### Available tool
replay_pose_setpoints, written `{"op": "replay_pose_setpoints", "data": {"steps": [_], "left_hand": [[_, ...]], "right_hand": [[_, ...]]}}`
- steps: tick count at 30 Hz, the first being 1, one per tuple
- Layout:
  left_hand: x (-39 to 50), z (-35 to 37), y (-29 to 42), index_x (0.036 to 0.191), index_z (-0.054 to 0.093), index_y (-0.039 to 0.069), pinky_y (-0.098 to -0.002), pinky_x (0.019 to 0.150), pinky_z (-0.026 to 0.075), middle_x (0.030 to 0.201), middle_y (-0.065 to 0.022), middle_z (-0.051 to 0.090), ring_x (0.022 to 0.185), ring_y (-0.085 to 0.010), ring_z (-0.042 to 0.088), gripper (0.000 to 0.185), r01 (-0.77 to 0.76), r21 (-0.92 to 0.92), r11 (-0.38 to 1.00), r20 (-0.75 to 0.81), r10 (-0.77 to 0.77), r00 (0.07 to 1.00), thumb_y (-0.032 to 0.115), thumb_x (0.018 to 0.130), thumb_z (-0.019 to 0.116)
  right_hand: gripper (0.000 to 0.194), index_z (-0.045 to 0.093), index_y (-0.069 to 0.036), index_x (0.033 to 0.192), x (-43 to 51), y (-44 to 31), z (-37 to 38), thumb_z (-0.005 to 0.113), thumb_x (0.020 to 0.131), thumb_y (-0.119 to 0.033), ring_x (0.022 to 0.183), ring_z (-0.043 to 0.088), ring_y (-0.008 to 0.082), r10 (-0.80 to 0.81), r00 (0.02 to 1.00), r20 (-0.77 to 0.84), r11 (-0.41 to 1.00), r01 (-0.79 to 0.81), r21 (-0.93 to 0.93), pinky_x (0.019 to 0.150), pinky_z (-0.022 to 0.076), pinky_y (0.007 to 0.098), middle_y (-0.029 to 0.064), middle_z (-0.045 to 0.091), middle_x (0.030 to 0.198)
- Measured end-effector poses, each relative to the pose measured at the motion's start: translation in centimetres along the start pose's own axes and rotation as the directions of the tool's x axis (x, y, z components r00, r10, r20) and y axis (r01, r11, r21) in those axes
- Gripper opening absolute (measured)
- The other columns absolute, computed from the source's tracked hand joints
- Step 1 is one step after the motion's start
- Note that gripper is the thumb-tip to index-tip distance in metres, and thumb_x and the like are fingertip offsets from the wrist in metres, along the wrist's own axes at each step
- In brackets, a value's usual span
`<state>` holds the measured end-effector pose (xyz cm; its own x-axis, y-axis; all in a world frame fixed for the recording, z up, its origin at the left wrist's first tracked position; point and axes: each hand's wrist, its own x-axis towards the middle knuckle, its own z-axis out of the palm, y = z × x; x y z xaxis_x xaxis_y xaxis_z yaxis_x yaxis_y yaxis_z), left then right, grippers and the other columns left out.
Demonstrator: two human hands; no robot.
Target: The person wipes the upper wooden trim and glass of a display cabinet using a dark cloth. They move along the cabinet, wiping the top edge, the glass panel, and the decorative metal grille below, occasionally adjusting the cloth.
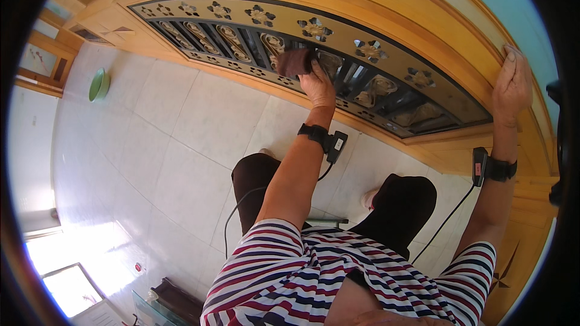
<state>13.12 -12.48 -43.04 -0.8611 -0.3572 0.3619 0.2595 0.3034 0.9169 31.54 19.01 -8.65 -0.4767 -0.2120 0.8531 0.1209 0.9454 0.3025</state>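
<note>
In front of me is a wooden panel with a decorative metal grille, cut with flower shapes and set with scrollwork between dark bars. My left hand holds a folded dark brown cloth against the middle of the grille. The cloth covers part of one scroll ornament. Far to the right, my right hand touches the moulded wooden edge above the grille. Its fingers lie close together, and whether they grip the wood is unclear. Each wrist wears a black strap with a small cabled device.
A green basin stands on the pale tiled floor at the left. My knees are bent beneath the arms, with a low green stool partly visible. A glass-topped piece of furniture is at the bottom left. Cables hang from both wrists.
</note>
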Motion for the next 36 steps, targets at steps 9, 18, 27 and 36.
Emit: {"op": "replay_pose_setpoints", "data": {"steps": [9, 18, 27, 36], "left_hand": [[2.8, -1.3, 10.0, 0.142, 0.068, -0.004, -0.0501, 0.11, 0.051, 0.139, -0.0322, 0.068, 0.128, -0.0519, 0.063, 0.037, 0.057, -0.296, 0.954, 0.068, -0.038, 0.997, 0.023, 0.118, 0.059], [9.8, -5.0, 8.6, 0.15, 0.065, 0.006, -0.0659, 0.131, 0.032, 0.158, -0.0301, 0.056, 0.154, -0.0631, 0.041, 0.045, -0.487, 0.032, 0.873, -0.151, 0.486, 0.861, 0.005, 0.105, 0.07], [25.5, -10.7, 2.1, 0.146, 0.063, 0.003, -0.0639, 0.127, 0.035, 0.15, -0.0285, 0.059, 0.146, -0.0557, 0.048, 0.036, -0.502, 0.201, 0.841, -0.239, 0.539, 0.808, 0.022, 0.116, 0.058], [36.1, -13.5, -1.9, 0.143, 0.068, -0.007, -0.0651, 0.106, 0.049, 0.135, -0.0393, 0.068, 0.123, -0.0622, 0.061, 0.057, -0.288, 0.226, 0.931, -0.339, 0.352, 0.872, 0.042, 0.12, 0.052]], "right_hand": [[0.031, 0.082, -0.001, 0.118, -0.3, 0.0, 0.1, 0.056, 0.121, -0.018, 0.11, 0.079, 0.0326, 0.018, 1.0, 0.016, 1.0, -0.018, 0.0, 0.098, 0.0623, 0.0391, 0.0141, 0.083, 0.12], [0.032, 0.081, 0.002, 0.123, -1.0, 1.4, 0.5, 0.054, 0.122, -0.016, 0.116, 0.078, 0.0353, -0.004, 0.999, 0.039, 1.0, 0.005, -0.028, 0.103, 0.0614, 0.0418, 0.0172, 0.083, 0.125], [0.031, 0.08, 0.002, 0.124, -2.0, 1.5, 0.2, 0.054, 0.121, -0.014, 0.117, 0.077, 0.036, -0.009, 0.993, 0.117, 1.0, 0.012, -0.025, 0.104, 0.0609, 0.0426, 0.0181, 0.082, 0.126], [0.029, 0.079, 0.002, 0.125, -1.7, 1.9, 0.2, 0.054, 0.12, -0.011, 0.117, 0.077, 0.0362, -0.046, 0.984, 0.171, 0.997, 0.055, -0.045, 0.105, 0.0605, 0.0431, 0.0184, 0.081, 0.127]]}}
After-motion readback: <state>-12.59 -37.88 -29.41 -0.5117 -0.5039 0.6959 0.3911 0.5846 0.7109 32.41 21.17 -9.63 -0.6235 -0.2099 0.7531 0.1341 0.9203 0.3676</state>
